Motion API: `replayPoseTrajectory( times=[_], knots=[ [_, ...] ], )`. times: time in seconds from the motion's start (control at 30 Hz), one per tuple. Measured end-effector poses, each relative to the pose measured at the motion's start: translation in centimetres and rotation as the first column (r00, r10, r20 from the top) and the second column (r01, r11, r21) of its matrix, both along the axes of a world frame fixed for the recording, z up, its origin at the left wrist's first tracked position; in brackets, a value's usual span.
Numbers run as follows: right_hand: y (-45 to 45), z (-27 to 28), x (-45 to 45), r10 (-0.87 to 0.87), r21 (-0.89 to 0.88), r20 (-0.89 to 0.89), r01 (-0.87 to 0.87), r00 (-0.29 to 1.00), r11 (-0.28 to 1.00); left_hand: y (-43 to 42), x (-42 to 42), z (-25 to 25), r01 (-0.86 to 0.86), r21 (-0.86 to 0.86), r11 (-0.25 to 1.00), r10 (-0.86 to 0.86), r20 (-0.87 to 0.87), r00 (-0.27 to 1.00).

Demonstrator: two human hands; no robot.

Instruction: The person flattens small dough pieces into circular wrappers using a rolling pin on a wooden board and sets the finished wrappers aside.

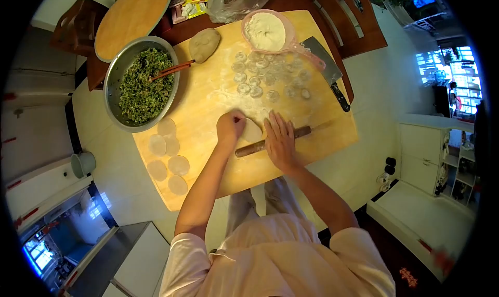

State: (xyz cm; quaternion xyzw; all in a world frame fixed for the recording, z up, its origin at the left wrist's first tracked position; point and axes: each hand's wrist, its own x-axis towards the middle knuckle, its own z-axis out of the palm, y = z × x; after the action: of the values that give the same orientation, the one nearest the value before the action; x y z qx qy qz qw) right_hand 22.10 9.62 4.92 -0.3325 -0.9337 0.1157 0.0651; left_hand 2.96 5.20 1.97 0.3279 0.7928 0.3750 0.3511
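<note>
My left hand is closed on the left edge of a thin round dough wrapper, which lies on the floured wooden board. My right hand lies flat, fingers stretched forward, over a dark wooden rolling pin. The pin is just in front of the wrapper, on my side of it. Beyond my hands, several small flattened dough pieces are spread out on flour. At the board's left edge lie several rolled wrappers, some overlapping.
A steel bowl of chopped green filling with chopsticks stands at the left. Behind are a dough lump and a pink scoop of flour. A cleaver lies at the right edge. Wooden chairs flank the table.
</note>
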Motion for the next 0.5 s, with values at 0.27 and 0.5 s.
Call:
replayPoseTrajectory(
  times=[0.27, 0.5],
  knots=[
    [7.6, -1.4, -8.8, -0.023, 0.101, -0.105, 0.034, 0.994, 0.994, 1.7, 0.6, 2.2, 0.224, -0.213, 0.951, -0.297, -0.43, 0.853],
    [-0.5, -0.3, 0.2, 0.01, 0.085, -0.047, -0.006, 0.999, 0.996, -0.1, -1.4, 0.9, 0.027, -0.072, 0.997, -0.025, 0.026, 0.999]
  ],
)
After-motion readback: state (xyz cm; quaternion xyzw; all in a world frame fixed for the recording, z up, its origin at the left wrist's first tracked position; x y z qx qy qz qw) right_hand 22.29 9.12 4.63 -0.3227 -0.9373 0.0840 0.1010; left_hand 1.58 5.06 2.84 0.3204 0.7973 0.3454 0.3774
